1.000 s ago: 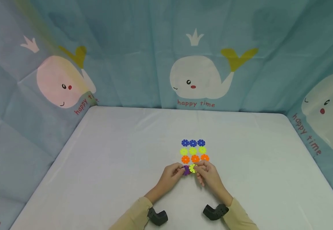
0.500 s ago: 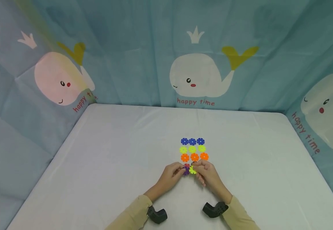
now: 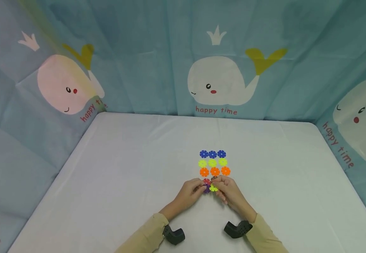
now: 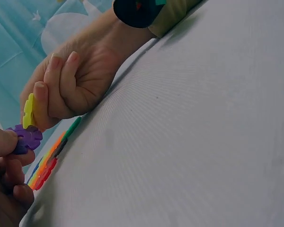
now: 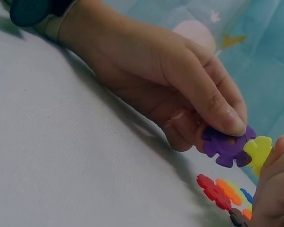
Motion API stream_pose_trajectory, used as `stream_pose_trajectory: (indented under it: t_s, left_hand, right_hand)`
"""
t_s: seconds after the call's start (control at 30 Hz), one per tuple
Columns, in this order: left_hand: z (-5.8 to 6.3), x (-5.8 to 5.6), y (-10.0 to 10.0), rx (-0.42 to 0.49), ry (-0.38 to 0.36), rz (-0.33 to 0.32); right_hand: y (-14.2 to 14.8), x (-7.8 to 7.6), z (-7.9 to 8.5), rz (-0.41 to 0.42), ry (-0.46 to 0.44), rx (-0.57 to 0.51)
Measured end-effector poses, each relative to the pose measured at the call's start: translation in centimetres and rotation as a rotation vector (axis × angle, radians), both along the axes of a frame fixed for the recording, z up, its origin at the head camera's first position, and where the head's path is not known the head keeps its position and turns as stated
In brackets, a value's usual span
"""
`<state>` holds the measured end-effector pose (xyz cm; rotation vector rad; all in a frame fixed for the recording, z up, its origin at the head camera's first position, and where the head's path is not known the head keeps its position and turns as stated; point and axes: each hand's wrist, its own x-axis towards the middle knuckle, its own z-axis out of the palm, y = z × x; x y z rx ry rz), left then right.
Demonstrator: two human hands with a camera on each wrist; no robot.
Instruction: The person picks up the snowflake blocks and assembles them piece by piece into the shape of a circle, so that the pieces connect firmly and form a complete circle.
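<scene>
My left hand [image 3: 189, 193] pinches a purple snowflake disc [image 5: 229, 146] between thumb and fingers. Across from it, my right hand [image 3: 230, 191] pinches a yellow snowflake disc [image 5: 259, 153]. The two discs meet edge to edge, above the table; whether their slots interlock I cannot tell. A darker blue-violet part [image 4: 20, 147] shows by the left thumb in the left wrist view. Just beyond the hands lie a red disc [image 3: 206, 181] and a dark brown one [image 3: 214, 179]. A green disc [image 4: 74, 126] shows in the left wrist view; the right hand hides it from the head view.
Farther back on the white table [image 3: 132, 158] lie rows of discs: orange [image 3: 214, 172], yellow-green [image 3: 212, 162] and blue [image 3: 212, 154]. A blue whale-print curtain [image 3: 138, 77] stands behind and beside the table. Black devices [image 3: 238, 229] sit at both wrists.
The yellow disc has tilted and dipped slightly against the purple one. The red and brown discs behind the hands show more. Both hands keep their pinch and have hardly moved.
</scene>
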<state>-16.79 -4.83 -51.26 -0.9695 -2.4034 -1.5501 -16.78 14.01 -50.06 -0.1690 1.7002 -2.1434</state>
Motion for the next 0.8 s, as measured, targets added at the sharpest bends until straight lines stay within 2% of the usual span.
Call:
stream_pose_trajectory:
  t_s: [0.17,0.3,0.37,0.47,0.53,0.6,0.7,0.8]
  left_hand:
    - [0.2,0.1,-0.1,-0.031,0.034,-0.035]
    - [0.4,0.5,-0.1,-0.046,0.069,-0.034]
    - [0.4,0.8,0.0,-0.04,0.061,-0.019]
    - [0.4,0.9,0.2,0.004,0.002,-0.013]
    - [0.4,0.9,0.2,0.039,-0.045,-0.007]
    - [0.6,0.8,0.2,0.079,-0.089,0.003]
    - [2.0,0.9,-0.2,0.13,-0.146,0.025]
    - [3.3,1.0,-0.7,0.167,-0.211,0.049]
  right_hand:
    - [0.1,0.2,-0.1,0.038,-0.007,-0.033]
    - [-0.2,0.4,0.2,0.069,-0.003,-0.063]
    - [-0.5,0.6,0.6,0.069,0.007,-0.068]
    - [-0.8,0.8,0.7,0.021,0.062,-0.036]
    - [-0.8,0.9,0.6,-0.021,0.179,0.037]
    - [-0.8,0.8,0.1,-0.072,0.357,0.156]
    - [-0.9,0.7,-0.5,-0.144,0.638,0.352]
    - [-1.1,0.6,-0.9,-0.199,0.833,0.508]
